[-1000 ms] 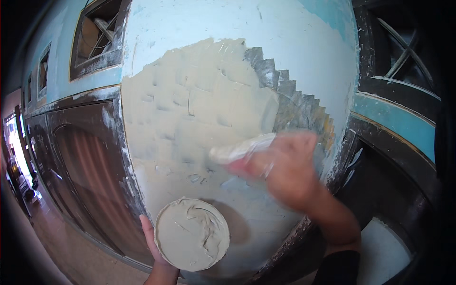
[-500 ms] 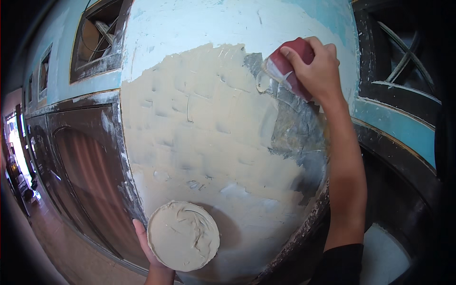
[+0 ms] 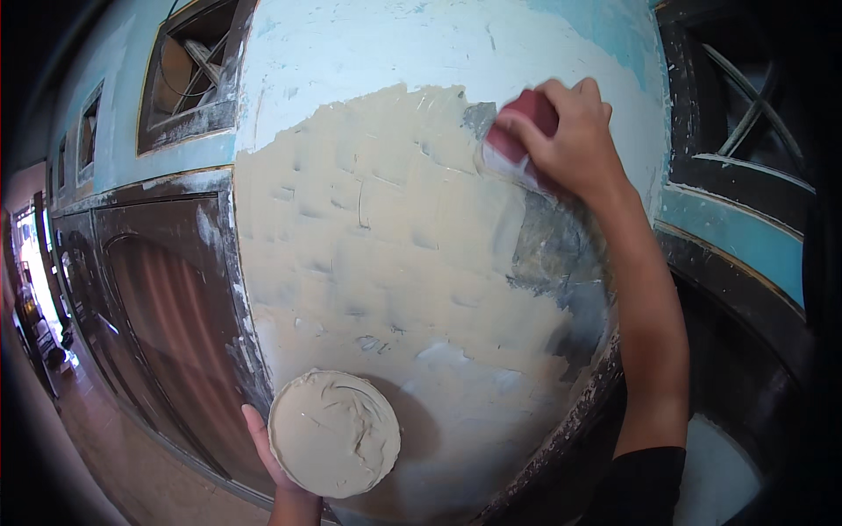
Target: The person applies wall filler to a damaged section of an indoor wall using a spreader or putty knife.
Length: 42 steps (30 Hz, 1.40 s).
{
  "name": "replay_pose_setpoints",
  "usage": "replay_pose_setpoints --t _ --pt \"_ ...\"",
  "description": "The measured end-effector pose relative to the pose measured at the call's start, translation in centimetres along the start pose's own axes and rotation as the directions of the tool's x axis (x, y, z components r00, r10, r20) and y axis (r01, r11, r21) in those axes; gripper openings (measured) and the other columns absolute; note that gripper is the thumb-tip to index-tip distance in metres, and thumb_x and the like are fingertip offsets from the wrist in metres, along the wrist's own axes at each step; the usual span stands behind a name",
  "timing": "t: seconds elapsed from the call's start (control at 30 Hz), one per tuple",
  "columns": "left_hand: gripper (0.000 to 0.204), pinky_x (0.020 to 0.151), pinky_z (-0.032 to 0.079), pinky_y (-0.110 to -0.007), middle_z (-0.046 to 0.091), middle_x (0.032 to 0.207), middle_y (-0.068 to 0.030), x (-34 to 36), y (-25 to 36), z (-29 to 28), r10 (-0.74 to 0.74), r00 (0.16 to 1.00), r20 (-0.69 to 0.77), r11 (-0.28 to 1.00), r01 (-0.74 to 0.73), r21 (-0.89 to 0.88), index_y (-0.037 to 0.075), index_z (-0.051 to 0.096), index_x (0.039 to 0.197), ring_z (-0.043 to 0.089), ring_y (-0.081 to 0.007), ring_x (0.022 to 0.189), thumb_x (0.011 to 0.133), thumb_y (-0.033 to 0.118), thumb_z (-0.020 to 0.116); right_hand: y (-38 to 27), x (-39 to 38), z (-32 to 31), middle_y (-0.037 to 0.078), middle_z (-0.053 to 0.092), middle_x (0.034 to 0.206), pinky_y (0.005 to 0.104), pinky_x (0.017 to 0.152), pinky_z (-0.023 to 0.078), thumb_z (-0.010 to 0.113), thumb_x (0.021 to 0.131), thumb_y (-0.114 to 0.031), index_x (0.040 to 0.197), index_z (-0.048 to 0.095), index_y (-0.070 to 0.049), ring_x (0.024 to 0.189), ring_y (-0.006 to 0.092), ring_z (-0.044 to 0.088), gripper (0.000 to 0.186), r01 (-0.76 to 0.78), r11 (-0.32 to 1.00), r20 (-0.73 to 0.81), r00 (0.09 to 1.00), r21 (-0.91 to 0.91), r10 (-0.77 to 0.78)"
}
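At the far left, a dark panelled door (image 3: pixel 167 188) with paint-worn edges is seen beside the wall (image 3: pixel 368 53). At the lower centre-left, a round tub (image 3: pixel 331 373) is supported by the left hand (image 3: pixel 270 458); the thumb is laid along its left side, while the fingers are hidden beneath, so whether they are curled or flat cannot be told. The tub is filled nearly to the rim with beige paste (image 3: pixel 320 447), smooth on the left and ridged on the right. It is judged fairly heavy and best carried from below, with the smeared rim avoided as slippery; the paste itself is judged soft and sticky.

Above, a beige coat (image 3: pixel 377 202) is spread over the wall, bordered on its right by a dark grey patch (image 3: pixel 557 241). At that patch's upper end, a red scraper (image 3: pixel 533 107) is held, its pale-smeared lower edge apparently set against the wall. It is pinched between thumb and fingers by the right hand (image 3: pixel 574 145). The scraper is judged light and slightly flexible, best gripped on its clean red back. Farther right, a dark frame with crossed bars (image 3: pixel 745 101) is seen.
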<state>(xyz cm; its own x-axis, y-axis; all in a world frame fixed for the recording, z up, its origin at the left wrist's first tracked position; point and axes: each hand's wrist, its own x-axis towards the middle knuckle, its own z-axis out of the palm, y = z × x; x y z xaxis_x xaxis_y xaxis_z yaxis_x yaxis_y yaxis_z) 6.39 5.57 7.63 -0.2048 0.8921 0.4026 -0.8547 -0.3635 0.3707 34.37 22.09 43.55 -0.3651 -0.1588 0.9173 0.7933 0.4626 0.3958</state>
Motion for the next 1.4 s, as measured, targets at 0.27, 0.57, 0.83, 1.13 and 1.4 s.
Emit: replay_pose_setpoints --t 0.27,0.57,0.83,1.13,1.4 --pt "0.102 0.119 0.041 -0.053 0.050 0.157 -0.0197 -0.2 0.3 -0.9 0.062 0.998 -0.002 0.998 -0.062 -0.012 -0.001 0.040 0.158 0.052 -0.0375 0.140 0.101 0.081 0.018 -1.2 0.0 0.3 0.023 0.068 0.100 0.0507 0.096 0.042 0.078 0.086 -0.052 0.106 0.073 -0.003 0.101 0.0386 0.057 0.053 0.002 0.998 0.105 0.994 0.058 -0.008" --pt "0.111 0.081 0.045 -0.089 0.043 0.159 -0.0277 -0.1 1.6 -1.2 0.017 1.000 0.002 0.992 -0.017 0.122 0.012 0.041 0.160 0.049 -0.0678 0.126 0.088 0.095 0.023 0.0 0.5 0.3 0.019 0.068 0.095 0.0509 0.093 0.042 0.078 0.086 -0.054 0.102 0.072 -0.003 0.097 0.0375 0.058 0.053 -0.052 0.998 -0.035 0.998 0.041 0.053" --pt "0.115 0.082 0.046 -0.088 0.041 0.157 -0.0311 0.6 2.5 2.4 -0.112 0.990 0.080 0.983 0.122 -0.135 0.015 0.039 0.161 0.044 -0.0729 0.126 0.083 0.099 0.024 1.5 2.6 -1.7 0.022 0.070 0.095 0.0482 0.093 0.044 0.078 0.088 -0.052 0.108 0.073 -0.003 0.096 0.0372 0.061 0.053 -0.248 0.965 -0.071 0.964 0.088 0.255" --pt "0.106 0.092 0.046 -0.083 0.046 0.158 -0.0225 2.1 3.5 3.2 -0.046 0.999 -0.028 0.999 0.047 0.019 0.011 0.044 0.158 0.052 -0.0550 0.131 0.093 0.091 0.019 1.7 2.5 -1.6 0.018 0.070 0.094 0.0499 0.086 0.044 0.081 0.086 -0.050 0.100 0.073 -0.005 0.089 0.0360 0.060 0.048 -0.252 0.966 -0.147 0.955 0.054 0.257" --pt "0.109 0.083 0.046 -0.087 0.042 0.160 -0.0261 2.3 4.6 4.3 -0.130 0.990 0.051 0.991 0.132 -0.021 0.014 0.042 0.159 0.045 -0.0715 0.128 0.089 0.095 0.020 0.0 1.8 -0.3 0.017 0.068 0.091 0.0484 0.086 0.044 0.080 0.088 -0.049 0.098 0.072 -0.005 0.088 0.0343 0.061 0.046 -0.172 0.983 -0.142 0.977 -0.062 0.162"
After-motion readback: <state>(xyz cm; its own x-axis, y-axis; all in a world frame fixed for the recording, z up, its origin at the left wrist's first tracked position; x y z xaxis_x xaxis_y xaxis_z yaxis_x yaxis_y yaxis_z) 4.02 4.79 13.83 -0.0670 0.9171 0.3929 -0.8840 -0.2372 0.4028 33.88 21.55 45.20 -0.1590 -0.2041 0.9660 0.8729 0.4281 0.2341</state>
